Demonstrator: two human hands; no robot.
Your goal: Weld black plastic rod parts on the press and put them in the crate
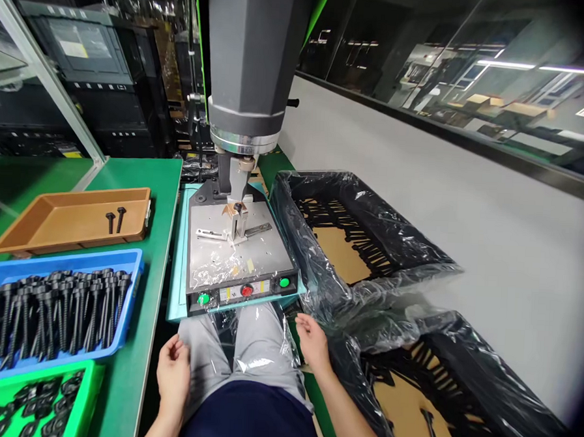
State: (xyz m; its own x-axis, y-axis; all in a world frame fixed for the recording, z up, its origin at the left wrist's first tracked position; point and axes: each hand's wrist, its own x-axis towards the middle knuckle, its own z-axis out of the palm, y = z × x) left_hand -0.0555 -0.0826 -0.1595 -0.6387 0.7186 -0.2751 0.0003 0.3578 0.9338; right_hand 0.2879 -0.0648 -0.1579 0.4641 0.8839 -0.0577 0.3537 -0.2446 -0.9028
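Two empty hands, left hand & right hand, fingers loosely apart, rest on lap just below press, prob so they're clear of its fixture holding a small part

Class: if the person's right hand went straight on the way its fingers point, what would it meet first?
Probably the front right corner of the press machine, near its right green button. The right hand sits lower, by the knee, so it might pass underneath; depth is unclear.
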